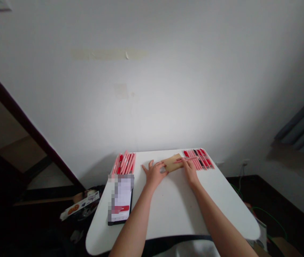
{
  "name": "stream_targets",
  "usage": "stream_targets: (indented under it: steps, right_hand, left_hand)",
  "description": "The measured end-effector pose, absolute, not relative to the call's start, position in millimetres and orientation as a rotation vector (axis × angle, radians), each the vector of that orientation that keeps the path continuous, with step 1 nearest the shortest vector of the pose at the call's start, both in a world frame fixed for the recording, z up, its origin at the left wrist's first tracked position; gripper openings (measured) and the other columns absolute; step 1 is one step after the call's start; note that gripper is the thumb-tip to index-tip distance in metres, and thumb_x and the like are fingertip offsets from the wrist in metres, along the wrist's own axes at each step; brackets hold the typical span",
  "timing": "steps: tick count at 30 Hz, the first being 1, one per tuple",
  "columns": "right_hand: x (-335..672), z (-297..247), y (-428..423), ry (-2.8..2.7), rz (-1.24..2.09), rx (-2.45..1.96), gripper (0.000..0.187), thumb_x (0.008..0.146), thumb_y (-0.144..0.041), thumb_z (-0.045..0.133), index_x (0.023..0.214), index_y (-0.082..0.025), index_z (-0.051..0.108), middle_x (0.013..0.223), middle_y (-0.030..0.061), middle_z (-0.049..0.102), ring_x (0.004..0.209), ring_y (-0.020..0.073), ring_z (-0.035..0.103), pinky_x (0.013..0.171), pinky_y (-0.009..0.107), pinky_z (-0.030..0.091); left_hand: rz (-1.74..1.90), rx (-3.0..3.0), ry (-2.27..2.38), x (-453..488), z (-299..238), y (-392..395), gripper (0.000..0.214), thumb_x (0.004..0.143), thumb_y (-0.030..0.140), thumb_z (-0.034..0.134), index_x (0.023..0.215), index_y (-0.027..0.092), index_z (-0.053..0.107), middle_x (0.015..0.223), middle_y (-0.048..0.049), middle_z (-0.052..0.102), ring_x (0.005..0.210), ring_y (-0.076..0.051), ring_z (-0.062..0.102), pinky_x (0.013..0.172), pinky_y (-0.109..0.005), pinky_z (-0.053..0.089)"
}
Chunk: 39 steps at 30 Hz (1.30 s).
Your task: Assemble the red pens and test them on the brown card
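Note:
A small brown cardboard box (pixel 172 162) lies near the far edge of the white table (pixel 173 210). My left hand (pixel 154 174) rests on the table with fingers spread, its fingertips against the box's left end. My right hand (pixel 189 167) pinches a pink pen (pixel 186 159) that lies across the box's right end. A row of pink and red pens (pixel 200 159) lies just right of the box. Another bunch of pink pens (pixel 124 163) lies at the far left of the table.
A phone with a lit screen (pixel 121 198) lies at the table's left side, below the left bunch of pens. A white wall stands right behind the table. Clutter and a printed carton (pixel 79 206) sit on the dark floor to the left; cables run on the right.

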State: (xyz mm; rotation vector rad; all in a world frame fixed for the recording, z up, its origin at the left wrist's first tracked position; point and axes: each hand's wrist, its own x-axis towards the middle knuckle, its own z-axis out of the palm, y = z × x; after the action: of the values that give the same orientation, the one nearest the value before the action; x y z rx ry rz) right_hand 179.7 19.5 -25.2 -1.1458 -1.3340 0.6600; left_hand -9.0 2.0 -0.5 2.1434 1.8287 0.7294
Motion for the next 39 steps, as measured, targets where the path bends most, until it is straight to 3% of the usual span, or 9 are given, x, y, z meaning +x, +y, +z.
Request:
stream_targets:
  steps: [5,8,13,18,22,26,33,39]
  right_hand:
    - [179,-22,16,-1.149,0.782,-1.018,0.045,0.087,-0.054,0.043,0.079,-0.020,0.071,0.111,0.0107,0.066,0.105,0.0232,0.059,0.092,0.039,0.048]
    - [176,-20,17,-0.919,0.940,-0.880,0.033,0.082,-0.049,0.052,0.082,-0.021,0.068,0.119,0.0105,0.062,0.098,0.0217,0.061,0.082,0.039,0.053]
    - [179,-18,24,-0.776,1.038,-0.778,0.035,0.069,-0.044,0.067,0.096,-0.022,0.065,0.104,0.0086,0.065,0.074,0.0161,0.060,0.064,0.031,0.051]
    - [187,-9,19,-0.965,1.104,-0.755,0.041,0.081,-0.060,0.050,0.105,-0.028,0.060,0.094,0.0048,0.066,0.062,0.0139,0.054,0.057,0.028,0.045]
    - [189,-2,10,-1.001,1.166,-0.735,0.065,0.083,-0.076,0.020,0.089,-0.026,0.061,0.095,0.0081,0.066,0.066,0.0173,0.056,0.062,0.033,0.047]
    - [189,0,5,-1.076,1.138,-0.776,0.075,0.078,-0.082,0.008,0.075,-0.024,0.057,0.093,0.0094,0.064,0.067,0.0186,0.055,0.066,0.035,0.047]
    - [190,3,3,-0.998,1.173,-0.692,0.065,0.081,-0.077,0.018,0.058,-0.024,0.049,0.077,0.0071,0.059,0.062,0.0186,0.050,0.064,0.037,0.045]
    - [186,5,4,-0.757,1.376,-0.523,0.061,0.079,-0.078,0.034,0.058,-0.022,0.041,0.072,0.0018,0.054,0.057,0.0138,0.044,0.060,0.032,0.044]
  left_hand:
    - [0.735,2.144,1.823,-10,-3,3,0.033,0.075,0.042,0.067,0.107,0.039,0.065,0.130,0.0026,0.061,0.136,-0.033,0.031,0.106,-0.073,-0.003]
    - [0.735,2.149,1.823,-10,-5,4,0.033,0.074,0.044,0.067,0.107,0.041,0.064,0.131,0.0044,0.060,0.136,-0.033,0.031,0.105,-0.075,-0.002]
    - [0.698,2.135,1.829,-10,-1,4,0.034,0.074,0.046,0.067,0.108,0.042,0.065,0.132,0.0048,0.059,0.137,-0.032,0.030,0.106,-0.074,-0.002]
    - [0.719,2.132,1.826,-10,-1,3,0.033,0.073,0.045,0.068,0.107,0.042,0.066,0.131,0.0046,0.060,0.135,-0.033,0.031,0.106,-0.075,-0.002]
    - [0.750,2.142,1.819,-10,-4,4,0.033,0.073,0.044,0.068,0.106,0.043,0.065,0.130,0.0055,0.061,0.135,-0.033,0.032,0.105,-0.076,-0.003]
    - [0.732,2.153,1.822,-10,-4,4,0.034,0.073,0.045,0.067,0.107,0.043,0.065,0.131,0.0054,0.060,0.136,-0.032,0.032,0.105,-0.076,-0.001]
    - [0.730,2.149,1.826,-11,-4,5,0.033,0.074,0.045,0.068,0.107,0.043,0.064,0.130,0.0057,0.060,0.136,-0.032,0.031,0.105,-0.076,-0.001]
    - [0.702,2.152,1.839,-10,-5,5,0.034,0.074,0.046,0.067,0.108,0.044,0.063,0.131,0.0059,0.060,0.136,-0.032,0.031,0.105,-0.077,-0.001]
